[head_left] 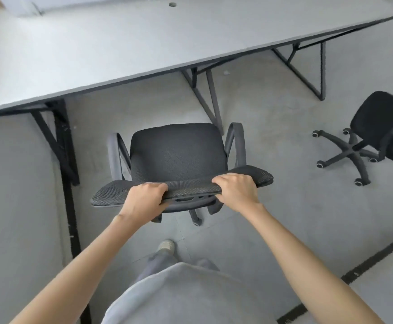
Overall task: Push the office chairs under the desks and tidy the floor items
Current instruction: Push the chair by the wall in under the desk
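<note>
left grip [147, 197]: we curl fingers over chair backrest [111, 195] top edge
right grip [236, 190]: same, pinching edge
bench [120, 47]: ahead of both grips
second chair [378, 136]: far right

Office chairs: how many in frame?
2. One chair sits centre, before the desk, its backrest gripped by both hands. The second chair stands far right, cropped by the frame edge. Others may be out of view.
</note>
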